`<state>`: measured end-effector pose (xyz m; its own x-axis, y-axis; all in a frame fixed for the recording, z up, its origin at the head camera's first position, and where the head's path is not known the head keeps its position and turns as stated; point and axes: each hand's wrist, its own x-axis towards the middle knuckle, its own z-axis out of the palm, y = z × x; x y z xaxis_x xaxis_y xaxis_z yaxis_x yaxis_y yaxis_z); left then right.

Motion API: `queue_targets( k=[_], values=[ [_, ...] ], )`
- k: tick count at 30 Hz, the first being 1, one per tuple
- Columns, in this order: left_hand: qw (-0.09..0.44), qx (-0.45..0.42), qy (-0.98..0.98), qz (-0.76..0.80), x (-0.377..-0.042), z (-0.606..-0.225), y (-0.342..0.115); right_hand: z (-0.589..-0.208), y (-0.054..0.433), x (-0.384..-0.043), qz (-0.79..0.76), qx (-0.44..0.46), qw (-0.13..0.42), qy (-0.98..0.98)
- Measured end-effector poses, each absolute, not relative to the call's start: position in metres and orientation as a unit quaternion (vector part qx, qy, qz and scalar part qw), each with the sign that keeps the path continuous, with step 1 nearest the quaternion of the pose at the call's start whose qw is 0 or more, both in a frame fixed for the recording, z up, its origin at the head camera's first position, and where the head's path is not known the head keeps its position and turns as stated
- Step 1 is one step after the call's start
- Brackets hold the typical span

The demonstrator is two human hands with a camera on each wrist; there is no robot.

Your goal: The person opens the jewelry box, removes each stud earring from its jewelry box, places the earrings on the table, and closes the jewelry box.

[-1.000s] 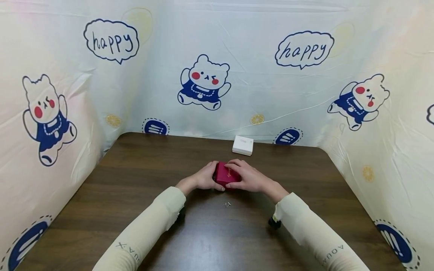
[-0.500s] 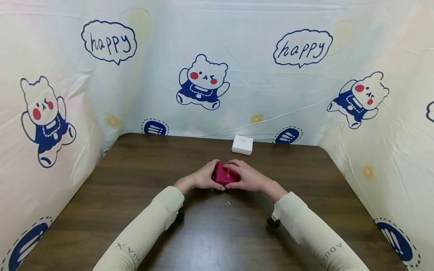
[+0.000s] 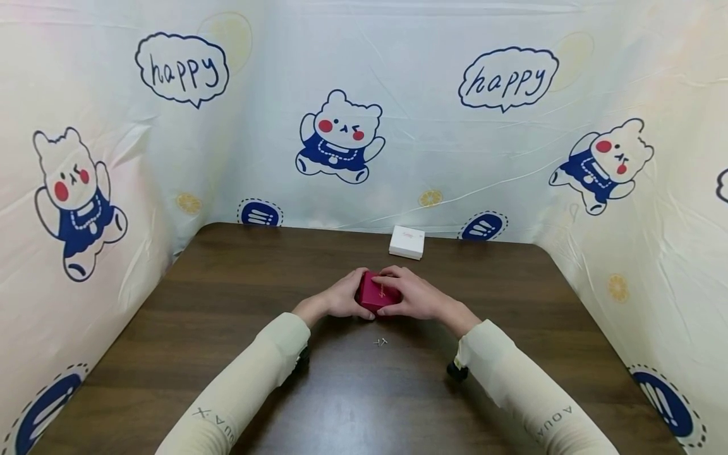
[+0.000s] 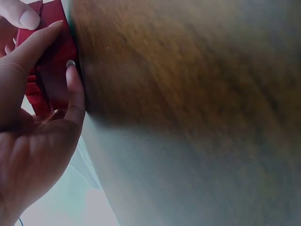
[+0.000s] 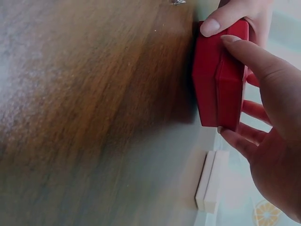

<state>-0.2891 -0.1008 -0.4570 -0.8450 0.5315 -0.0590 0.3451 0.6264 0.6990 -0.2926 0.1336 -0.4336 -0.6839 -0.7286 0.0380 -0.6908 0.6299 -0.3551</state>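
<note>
A small red box (image 3: pixel 375 294) with gold lettering on its lid stands on the table between my two hands. From the left, my left hand (image 3: pixel 342 299) grips its side, thumb at the near corner. My right hand (image 3: pixel 419 298) holds it from the right, thumb at the front and fingers over the top and far side. The right wrist view shows a seam running round the red box (image 5: pixel 208 89), lid and base together; the right thumb lies by that seam. A ribbon-like red strip (image 4: pixel 35 92) appears at the box's edge in the left wrist view.
A white lidded box (image 3: pixel 407 242) stands near the table's back edge, behind the right hand. Small silvery metal pieces (image 3: pixel 380 342) lie on the brown table (image 3: pixel 227 278) nearer to me. A printed curtain (image 3: pixel 256 139) closes off the back and both sides.
</note>
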Motion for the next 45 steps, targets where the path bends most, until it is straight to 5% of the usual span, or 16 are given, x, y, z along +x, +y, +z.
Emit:
queue_targets(
  k=[45],
  values=[
    [0.132, 0.239, 0.907, 0.319, -0.291, -0.454, -0.098, -0.446, 0.129, -0.296, -0.181, -0.393, 0.058, 0.900]
  ],
)
